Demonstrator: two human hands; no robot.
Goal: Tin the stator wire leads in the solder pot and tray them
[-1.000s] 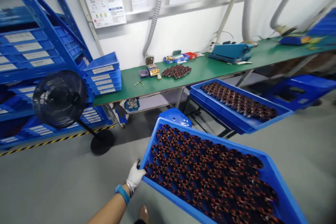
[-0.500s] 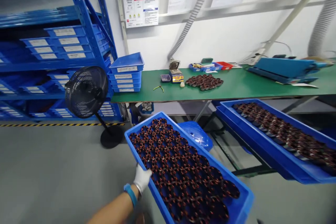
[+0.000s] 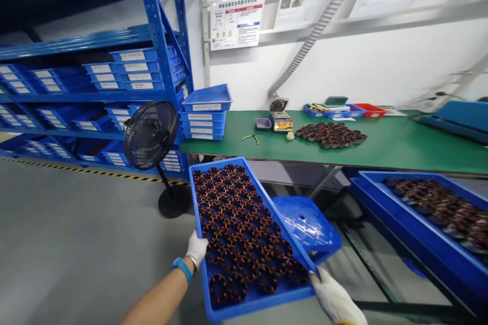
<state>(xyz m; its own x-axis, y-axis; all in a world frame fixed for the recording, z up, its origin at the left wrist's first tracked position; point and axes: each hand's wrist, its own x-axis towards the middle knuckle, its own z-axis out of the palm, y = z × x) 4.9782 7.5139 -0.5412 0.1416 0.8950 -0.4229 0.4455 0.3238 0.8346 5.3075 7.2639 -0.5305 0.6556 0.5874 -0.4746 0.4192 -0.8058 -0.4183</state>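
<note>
Ahead of the grip and to its left, a black floor fan [image 3: 151, 135] stands on the grey floor [image 3: 76, 223], its round base just beyond the held load's far corner. Further left rises a blue shelving rack [image 3: 160, 35] filled with labelled blue trays. Straight ahead of the grip runs a green bench [image 3: 381, 147]; on it sit a stack of blue trays [image 3: 206, 114], a small scale [image 3: 281, 123], yellow-handled cutters [image 3: 251, 137] and a loose heap of dark wound coils [image 3: 331, 135]. Just right of the grip, lower down, is a blue stool [image 3: 308, 223]. Far right, a second blue tray of coils [image 3: 419, 223] rests on a frame. A safety notice [image 3: 236, 21] hangs on the white wall.
</note>
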